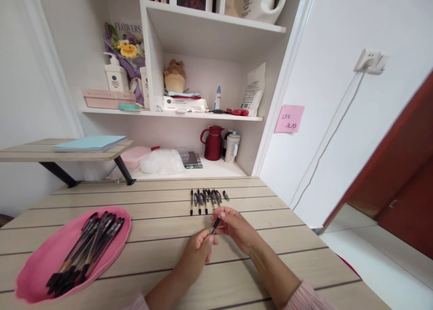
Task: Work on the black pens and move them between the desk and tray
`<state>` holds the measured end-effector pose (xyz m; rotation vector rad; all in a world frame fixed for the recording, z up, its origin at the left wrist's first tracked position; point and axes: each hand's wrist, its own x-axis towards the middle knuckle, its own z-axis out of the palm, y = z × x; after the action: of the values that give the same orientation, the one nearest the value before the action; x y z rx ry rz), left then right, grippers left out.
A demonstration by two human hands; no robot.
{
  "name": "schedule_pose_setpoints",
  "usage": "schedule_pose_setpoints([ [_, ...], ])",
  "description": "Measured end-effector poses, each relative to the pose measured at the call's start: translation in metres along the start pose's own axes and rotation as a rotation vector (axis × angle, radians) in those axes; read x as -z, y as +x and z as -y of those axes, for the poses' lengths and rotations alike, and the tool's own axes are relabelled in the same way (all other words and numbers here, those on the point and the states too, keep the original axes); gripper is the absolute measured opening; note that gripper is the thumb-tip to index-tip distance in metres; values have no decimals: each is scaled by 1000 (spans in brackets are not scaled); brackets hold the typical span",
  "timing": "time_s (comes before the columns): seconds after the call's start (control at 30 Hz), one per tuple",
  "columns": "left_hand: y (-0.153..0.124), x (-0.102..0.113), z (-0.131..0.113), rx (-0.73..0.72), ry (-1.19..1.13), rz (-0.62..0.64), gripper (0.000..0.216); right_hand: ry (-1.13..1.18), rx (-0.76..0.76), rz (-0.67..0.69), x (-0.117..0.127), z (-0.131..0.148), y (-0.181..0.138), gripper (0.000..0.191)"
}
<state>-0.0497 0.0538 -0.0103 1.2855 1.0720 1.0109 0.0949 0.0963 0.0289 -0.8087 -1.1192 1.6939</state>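
Between my two hands is a slim black pen [215, 225], tilted over the table. The lower end sits in the closed fingers of my left hand [199, 249]. Thumb and fingers of my right hand [237, 229] pinch its upper dark part; whether that is a cap is too small to tell. Just beyond my hands lies a row of uncapped pens [191, 202] with several black pen caps [226, 195] among and beside them. To my left, a pink scalloped tray [29, 274] holds a heap of capped-looking black pens [91, 242].
A small raised stand [20, 154] with blue-covered papers [89, 143] is at the back left of the slatted table [152, 283]. Behind are white shelves [206, 116] with a red jug [213, 143], a cup [232, 147] and a plastic bag [162, 161]. A wall stands at right.
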Motion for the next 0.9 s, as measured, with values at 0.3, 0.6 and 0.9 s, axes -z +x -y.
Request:
schedule_pose_setpoints([
  [0.3, -4, -2, -8, 5, -11, 0, 23, -7, 13, 43, 8, 1, 4, 28],
  [0.6, -1, -1, -5, 32, -33, -2, 25, -60, 17, -3, 14, 10, 11, 23],
  [0.9, -4, -2, -12, 29, -13, -4, 25, -90, -20, 80, 11, 3, 9, 23],
])
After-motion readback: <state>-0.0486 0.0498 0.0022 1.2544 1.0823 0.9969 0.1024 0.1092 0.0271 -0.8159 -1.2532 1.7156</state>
